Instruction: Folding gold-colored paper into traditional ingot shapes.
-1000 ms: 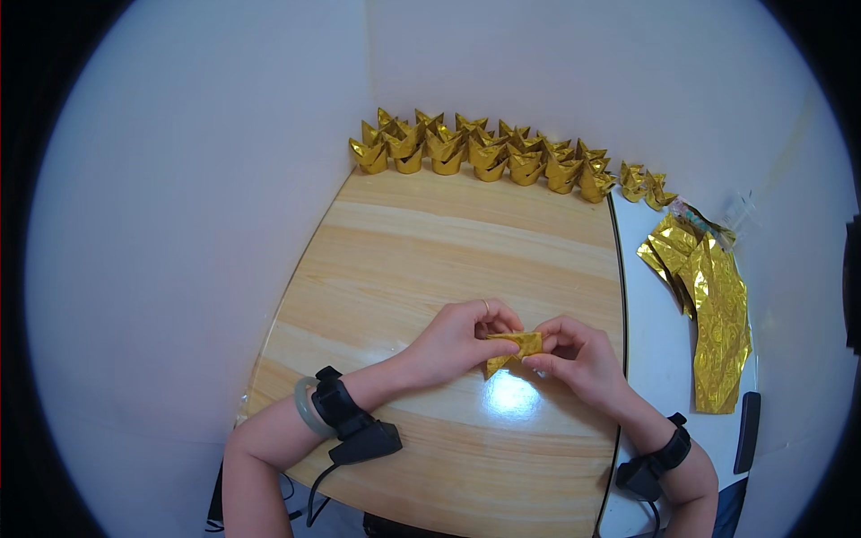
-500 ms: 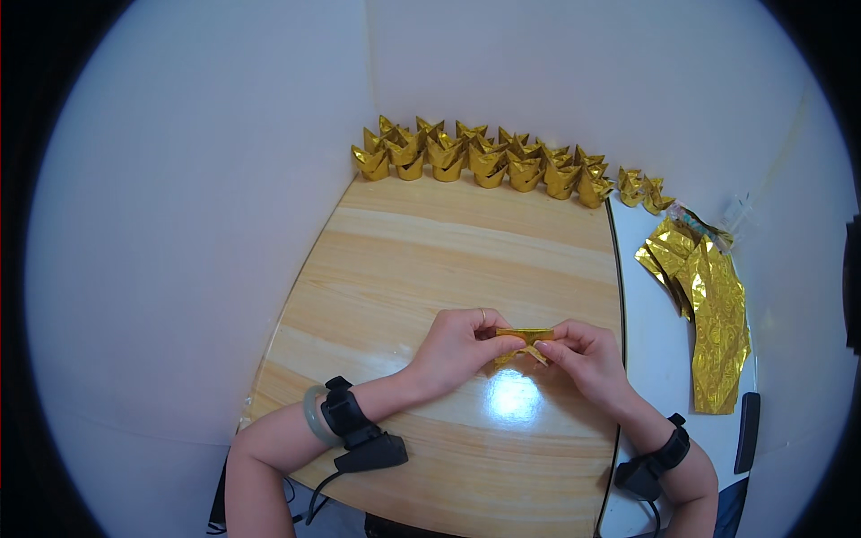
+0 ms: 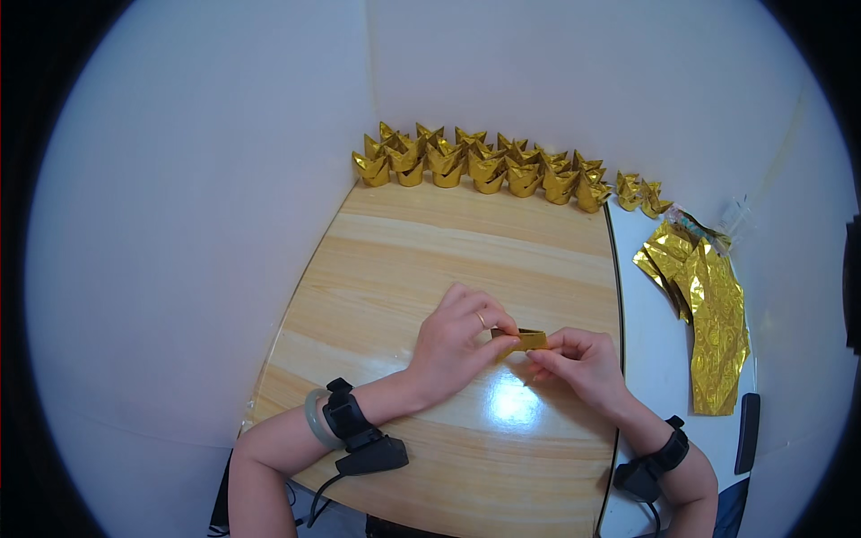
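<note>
Now the gold foil piece [image 3: 535,342] shows a narrow opening along its top.
Half a second ago both my thumbs press its near face, with loose points hanging below; now my left hand [image 3: 456,341] sits higher, thumb and fingers nearly together, pinching the left end, while my right hand [image 3: 587,363] keeps the right end between thumb and curled fingers. I have the piece over the wooden worktop [image 3: 430,255], nearer its right edge than its left; whether it touches the surface I cannot tell. I judge it only part-shaped, since I see none of the tall peaks that mark the gold foil boats [image 3: 486,170] along the far edge. Gold foil sheets [image 3: 719,336] lie beyond the right edge, on a white worktop [image 3: 650,386].
</note>
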Motion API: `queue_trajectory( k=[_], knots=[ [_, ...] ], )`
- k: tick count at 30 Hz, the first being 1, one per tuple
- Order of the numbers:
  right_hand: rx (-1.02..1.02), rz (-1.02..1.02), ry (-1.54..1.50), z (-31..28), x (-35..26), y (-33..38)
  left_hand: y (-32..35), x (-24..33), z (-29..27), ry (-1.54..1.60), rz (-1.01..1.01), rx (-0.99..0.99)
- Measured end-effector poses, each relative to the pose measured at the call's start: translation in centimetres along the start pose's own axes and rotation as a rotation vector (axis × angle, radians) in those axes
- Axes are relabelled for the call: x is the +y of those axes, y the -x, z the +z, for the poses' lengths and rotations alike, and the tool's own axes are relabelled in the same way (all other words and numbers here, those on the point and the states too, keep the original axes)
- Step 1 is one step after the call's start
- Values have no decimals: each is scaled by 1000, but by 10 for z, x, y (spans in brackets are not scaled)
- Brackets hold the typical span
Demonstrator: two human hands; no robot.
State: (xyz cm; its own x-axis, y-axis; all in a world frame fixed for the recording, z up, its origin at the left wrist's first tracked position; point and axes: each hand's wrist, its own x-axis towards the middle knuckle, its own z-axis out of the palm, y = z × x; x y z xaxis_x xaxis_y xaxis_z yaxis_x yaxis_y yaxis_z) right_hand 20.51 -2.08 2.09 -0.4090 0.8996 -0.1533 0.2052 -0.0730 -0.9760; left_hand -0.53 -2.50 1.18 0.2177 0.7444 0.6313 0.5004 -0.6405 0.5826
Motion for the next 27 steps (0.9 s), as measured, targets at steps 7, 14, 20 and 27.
queue_trajectory(
  k=[7,14,20,27],
  knots=[
    [56,-92,47,-2,4,0,4,3,3,209,-111,-135],
    [-204,72,-663,1,11,-5,8,-5,11,1043,-694,-247],
    [-335,195,-747,-2,7,-4,10,-11,12,1222,-823,-300],
    [-481,198,-845,-7,8,-5,9,-9,11,1366,-865,-398]
  ],
)
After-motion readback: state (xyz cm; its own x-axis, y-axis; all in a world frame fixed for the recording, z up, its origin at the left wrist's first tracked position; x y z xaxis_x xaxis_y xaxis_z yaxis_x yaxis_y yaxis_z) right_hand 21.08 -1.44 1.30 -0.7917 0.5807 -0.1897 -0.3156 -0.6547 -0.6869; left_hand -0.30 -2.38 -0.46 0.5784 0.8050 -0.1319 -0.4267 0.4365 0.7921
